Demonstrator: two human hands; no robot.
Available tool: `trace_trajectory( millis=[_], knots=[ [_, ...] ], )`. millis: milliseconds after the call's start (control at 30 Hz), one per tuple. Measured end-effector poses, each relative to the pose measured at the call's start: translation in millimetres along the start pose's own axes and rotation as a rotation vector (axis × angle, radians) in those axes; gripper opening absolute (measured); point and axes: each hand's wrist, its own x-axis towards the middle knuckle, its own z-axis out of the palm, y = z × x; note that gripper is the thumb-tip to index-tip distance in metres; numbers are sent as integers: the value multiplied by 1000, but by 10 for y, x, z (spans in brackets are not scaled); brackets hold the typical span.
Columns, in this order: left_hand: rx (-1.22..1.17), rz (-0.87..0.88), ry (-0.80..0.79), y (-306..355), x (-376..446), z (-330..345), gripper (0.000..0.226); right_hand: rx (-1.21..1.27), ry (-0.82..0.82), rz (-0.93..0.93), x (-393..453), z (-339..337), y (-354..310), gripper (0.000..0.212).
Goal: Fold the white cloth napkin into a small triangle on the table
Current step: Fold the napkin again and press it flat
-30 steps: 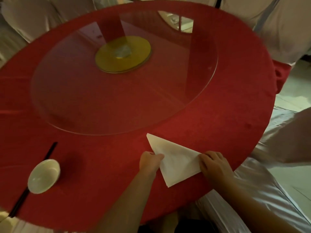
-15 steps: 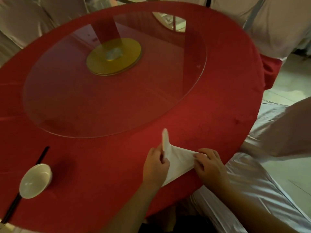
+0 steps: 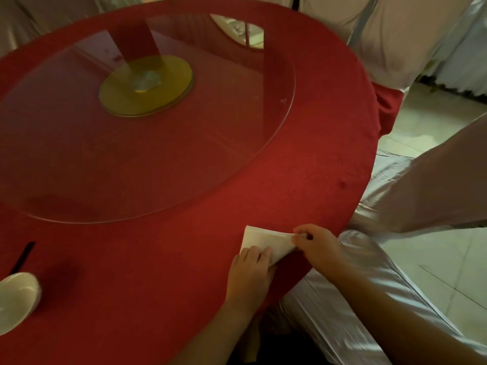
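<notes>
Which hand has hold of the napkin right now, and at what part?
The right hand pinches the napkin at its right corner. The left hand lies flat on its near edge, pressing it to the table rather than gripping.

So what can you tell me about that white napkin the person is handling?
The white napkin looks like plain, smooth cloth, already folded into a small wedge that narrows toward the right. It lies flat on the red tablecloth, close to the table's near edge. The left hand presses on its lower left part, and the right hand pinches its right tip between fingertips. Nothing else touches it.
</notes>
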Motion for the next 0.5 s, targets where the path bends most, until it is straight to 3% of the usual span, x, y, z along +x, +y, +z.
trace_trajectory(
  millis=[167,500],
  knots=[
    [51,10,10,-197,-311,120,36,-178,27,-143,44,2,97,13],
    [70,-72,-184,-351,-526,127,51,-354,23,-303,8,-43,150,14]
  ],
)
